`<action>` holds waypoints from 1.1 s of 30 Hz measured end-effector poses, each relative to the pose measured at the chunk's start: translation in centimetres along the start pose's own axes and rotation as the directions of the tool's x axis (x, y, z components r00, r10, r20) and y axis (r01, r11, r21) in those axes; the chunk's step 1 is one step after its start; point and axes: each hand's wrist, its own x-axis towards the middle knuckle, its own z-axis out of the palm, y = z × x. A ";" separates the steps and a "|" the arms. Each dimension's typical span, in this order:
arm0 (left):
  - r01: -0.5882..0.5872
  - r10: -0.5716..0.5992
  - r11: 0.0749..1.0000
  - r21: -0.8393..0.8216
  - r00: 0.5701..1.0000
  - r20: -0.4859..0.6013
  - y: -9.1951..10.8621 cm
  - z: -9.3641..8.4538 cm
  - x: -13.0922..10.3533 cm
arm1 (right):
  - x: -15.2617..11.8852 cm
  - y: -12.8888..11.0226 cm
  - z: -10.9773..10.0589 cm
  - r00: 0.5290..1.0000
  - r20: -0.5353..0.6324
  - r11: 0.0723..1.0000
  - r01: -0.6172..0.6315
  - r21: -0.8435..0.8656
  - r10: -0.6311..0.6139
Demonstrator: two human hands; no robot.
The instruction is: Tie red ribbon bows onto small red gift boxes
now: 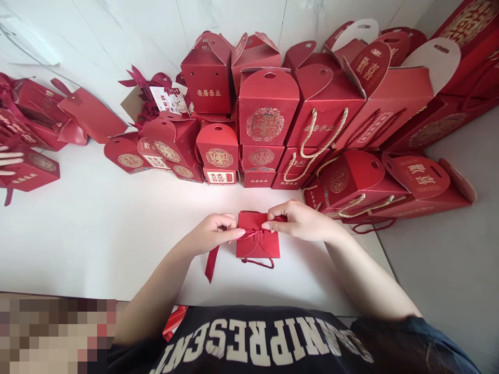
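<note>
A small red box [257,249] stands on the white table [156,259] in front of me, with a twisted cord handle hanging at its near side. Across its top runs a red ribbon [253,234] with a knot or loop at the middle. My left hand [216,232] pinches the ribbon at the left of the knot, and a ribbon tail [211,265] hangs below that hand. On the right of the knot, my right hand [296,221] pinches the other part of the ribbon between thumb and fingers.
Stacked red gift boxes [268,106] line the wall behind. More boxes [343,179] stand to the right. At the far left, another person's hand [8,160] touches a red box [37,169] near other ribboned boxes.
</note>
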 end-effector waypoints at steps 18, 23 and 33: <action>0.179 -0.149 0.979 0.098 0.955 -0.258 2.5 -1.3 1.4 | 1.0 -0.7 -0.6 0.975 -0.095 0.973 -0.187 0.139 0.201; 0.127 -0.109 0.986 0.107 0.981 -0.159 2.5 -1.3 1.4 | 2.3 0.0 -0.9 0.984 -0.178 1.000 -0.010 0.000 0.009; 0.282 -0.257 0.950 0.134 0.950 -0.175 1.6 -2.1 1.2 | 3.6 2.2 -0.8 0.978 -0.210 0.985 0.037 0.166 -0.002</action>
